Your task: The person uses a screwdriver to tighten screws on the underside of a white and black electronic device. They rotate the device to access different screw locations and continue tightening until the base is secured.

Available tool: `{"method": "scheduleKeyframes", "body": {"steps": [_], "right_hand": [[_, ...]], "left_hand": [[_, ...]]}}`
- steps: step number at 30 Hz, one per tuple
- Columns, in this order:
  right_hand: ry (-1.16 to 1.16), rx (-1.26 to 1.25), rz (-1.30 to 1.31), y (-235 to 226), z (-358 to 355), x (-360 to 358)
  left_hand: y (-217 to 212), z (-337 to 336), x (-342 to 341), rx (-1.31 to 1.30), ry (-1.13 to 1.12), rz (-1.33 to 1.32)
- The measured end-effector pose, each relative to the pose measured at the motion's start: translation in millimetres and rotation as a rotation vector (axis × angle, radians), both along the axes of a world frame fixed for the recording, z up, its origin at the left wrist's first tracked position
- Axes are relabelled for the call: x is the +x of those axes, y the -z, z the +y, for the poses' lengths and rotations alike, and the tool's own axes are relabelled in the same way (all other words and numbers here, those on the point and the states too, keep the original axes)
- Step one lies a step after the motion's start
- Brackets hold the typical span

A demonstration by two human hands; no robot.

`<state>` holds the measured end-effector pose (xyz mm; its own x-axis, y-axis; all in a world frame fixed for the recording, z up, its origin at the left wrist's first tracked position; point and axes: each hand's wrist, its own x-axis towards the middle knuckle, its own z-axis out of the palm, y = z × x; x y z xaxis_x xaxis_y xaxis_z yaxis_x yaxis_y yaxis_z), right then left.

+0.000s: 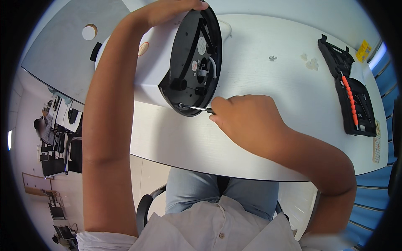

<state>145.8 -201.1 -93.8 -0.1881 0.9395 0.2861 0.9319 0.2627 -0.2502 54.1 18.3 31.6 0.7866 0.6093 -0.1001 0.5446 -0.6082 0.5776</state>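
A white appliance [153, 69] lies on its side on the table, its black base [184, 56] turned toward the right. My left hand [178, 9] grips the top of it, a digit on the upper rim of the base; the rest of its fingers are partly out of sight. In my right hand [251, 117] is a screwdriver [197, 108], held by its dark handle. Its metal shaft points left, with the tip at a hole near the bottom end of the base. Whether the tip sits on a screw I cannot tell.
Small screws [272, 58] lie in a pile on the white table [259, 33], with pale translucent bits [312, 64] beside them. An open black tool case [356, 104] with a red flexible shaft [350, 100] stands at the right. Behind it is a yellow packet [363, 51]. A person [45, 127] sits far left.
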Motion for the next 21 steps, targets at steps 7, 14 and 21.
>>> {"method": "scheduleKeyframes", "body": {"steps": [7,14,21], "right_hand": [[0.005,0.257,0.034,3,2,2],[-0.003,-0.167,0.396,-7,9,9],[-0.051,-0.398,0.474,-13,12,13]], "left_hand": [[0,8,1,0.183,-0.04,0.056],[3,8,0,0.143,-0.038,0.026],[-6,-21,-2,0.174,-0.014,0.024]]}}
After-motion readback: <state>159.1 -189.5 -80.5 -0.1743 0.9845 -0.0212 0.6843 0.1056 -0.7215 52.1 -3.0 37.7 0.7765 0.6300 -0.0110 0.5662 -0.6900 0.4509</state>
